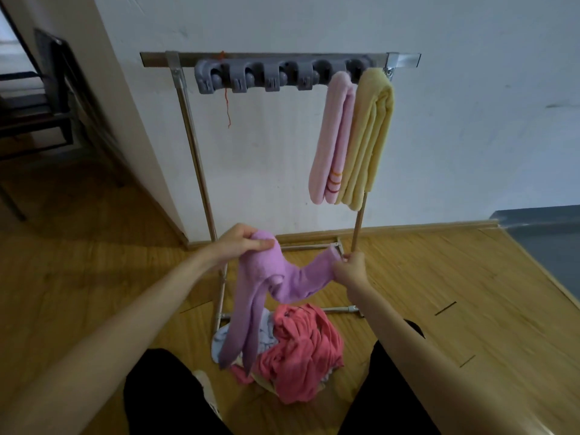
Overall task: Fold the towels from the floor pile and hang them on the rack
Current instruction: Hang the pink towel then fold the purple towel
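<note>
Towel in lilac (276, 277) hangs in the air between both outstretched arms, above the floor pile (295, 346). Left hand (241, 243) grips one bunched end with fingers curled over it, thumb on top; right hand (350, 270) pinches the other end lower, knuckles up. Long folds droop from the left hand onto the pile. Behind, the rack (188, 98) carries a pink towel (332, 136) and a yellow towel (368, 139), touching, at its right end.
</note>
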The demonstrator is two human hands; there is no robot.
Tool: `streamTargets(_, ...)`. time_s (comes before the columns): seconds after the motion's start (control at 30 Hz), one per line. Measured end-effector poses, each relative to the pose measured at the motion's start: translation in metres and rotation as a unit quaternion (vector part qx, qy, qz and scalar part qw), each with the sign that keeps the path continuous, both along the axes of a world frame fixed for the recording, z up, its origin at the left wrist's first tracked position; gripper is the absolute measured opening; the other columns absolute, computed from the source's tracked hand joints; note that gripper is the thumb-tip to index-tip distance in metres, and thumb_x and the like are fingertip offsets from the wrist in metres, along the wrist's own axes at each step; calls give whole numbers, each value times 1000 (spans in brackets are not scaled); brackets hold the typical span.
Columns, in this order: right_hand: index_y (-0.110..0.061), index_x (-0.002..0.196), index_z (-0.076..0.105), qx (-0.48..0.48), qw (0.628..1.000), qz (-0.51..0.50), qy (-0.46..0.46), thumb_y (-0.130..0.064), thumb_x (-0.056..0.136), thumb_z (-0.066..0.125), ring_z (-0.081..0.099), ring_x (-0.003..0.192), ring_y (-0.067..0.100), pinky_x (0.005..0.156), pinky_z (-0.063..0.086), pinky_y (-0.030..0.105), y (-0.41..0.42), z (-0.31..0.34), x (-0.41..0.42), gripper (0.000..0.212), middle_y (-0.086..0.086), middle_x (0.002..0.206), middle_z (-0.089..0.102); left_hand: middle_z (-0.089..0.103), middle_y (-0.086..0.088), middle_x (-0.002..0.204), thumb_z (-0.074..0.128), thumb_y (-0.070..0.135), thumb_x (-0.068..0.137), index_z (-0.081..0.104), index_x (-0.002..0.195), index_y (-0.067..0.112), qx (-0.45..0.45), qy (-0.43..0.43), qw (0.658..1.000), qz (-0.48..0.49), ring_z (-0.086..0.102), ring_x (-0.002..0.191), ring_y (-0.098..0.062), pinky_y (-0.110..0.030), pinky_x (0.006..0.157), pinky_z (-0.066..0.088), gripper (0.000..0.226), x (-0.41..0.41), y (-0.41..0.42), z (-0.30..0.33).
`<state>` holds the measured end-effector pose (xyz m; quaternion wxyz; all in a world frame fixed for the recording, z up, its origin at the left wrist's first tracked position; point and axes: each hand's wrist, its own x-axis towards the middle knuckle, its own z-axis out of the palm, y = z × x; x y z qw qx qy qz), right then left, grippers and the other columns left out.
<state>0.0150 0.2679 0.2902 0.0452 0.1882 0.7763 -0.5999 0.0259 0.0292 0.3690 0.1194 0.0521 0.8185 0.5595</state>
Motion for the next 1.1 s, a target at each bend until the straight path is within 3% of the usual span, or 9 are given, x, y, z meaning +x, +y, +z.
streamTargets(0.1, 4, 110, 50, 131, 972, 183, -71, -9, 90, 57, 57, 97, 30, 86, 49, 43, -2, -11, 12, 25, 17, 98, 54, 54, 5, 57, 69, 9, 83, 62, 54, 16, -33, -23, 995, -93, 49, 52, -4, -16, 49, 35, 31, 2, 1, 38)
streamTargets(0.23, 3, 132, 42, 353, 833, 419, -84, -11, 91, 52, 50, 121, 29, 92, 43, 33, -5, 11, 23, 44, 18, 134, 50, 55, 8, 53, 61, 5, 88, 59, 63, 4, -69, -67, 977, -189, 50, 47, -1, -9, 46, 36, 25, 5, 1, 72)
streamTargets(0.3, 1, 134, 44, 306, 852, 425, -16, -2, 89, 49, 48, 124, 29, 99, 41, 34, -14, 29, 27, 45, 18, 136, 49, 54, 4, 59, 66, 14, 85, 60, 67, 3, -95, -65, 968, -224, 51, 55, -5, -11, 51, 38, 22, 6, 1, 77)
streamTargets(0.4, 4, 123, 56, 31, 919, 379, 101, 16, 77, 44, 56, 117, 24, 98, 46, 31, -22, 60, 29, 49, 17, 125, 60, 57, 5, 65, 69, 21, 83, 63, 66, 9, -113, -65, 959, -251, 55, 62, -7, -13, 56, 40, 21, 8, 3, 79)
streamTargets(0.5, 3, 124, 55, -124, 881, 440, 118, 13, 66, 46, 54, 123, 26, 105, 43, 38, -25, 76, 30, 60, 18, 128, 58, 62, 5, 69, 67, 22, 82, 69, 69, 13, -106, -67, 958, -257, 58, 67, -8, -14, 60, 43, 15, 10, 5, 78)
streamTargets(0.67, 9, 102, 60, -140, 856, 492, 77, -5, 80, 65, 57, 97, 27, 91, 42, 43, -30, 85, 29, 27, 25, 103, 61, 58, 1, 67, 67, 22, 78, 67, 67, 10, -98, -70, 960, -252, 53, 61, -9, -15, 54, 40, 16, 12, -1, 74)
streamTargets(0.83, 14, 115, 53, -173, 852, 493, 38, -15, 90, 60, 59, 94, 30, 76, 51, 30, -20, 98, 24, 39, 21, 104, 60, 57, -2, 70, 76, 47, 70, 69, 73, 9, -119, -57, 961, -244, 53, 65, -14, -16, 53, 37, 39, 14, -8, 71)
streamTargets(0.93, 17, 121, 47, -174, 869, 462, 24, -21, 86, 63, 54, 98, 34, 82, 44, 40, -10, 96, 20, 54, 29, 109, 55, 50, 5, 60, 75, 59, 63, 65, 66, 11, -112, -46, 966, -227, 46, 54, -6, -14, 48, 32, 50, 14, -13, 64)
streamTargets(1.1, 2, 97, 64, -203, 920, 335, 12, -9, 80, 64, 61, 88, 28, 78, 49, 31, 20, 89, 17, 20, 15, 93, 67, 55, 6, 63, 77, 66, 56, 69, 65, 14, -136, -47, 966, -214, 50, 59, -6, -14, 51, 34, 53, 15, -27, 49)
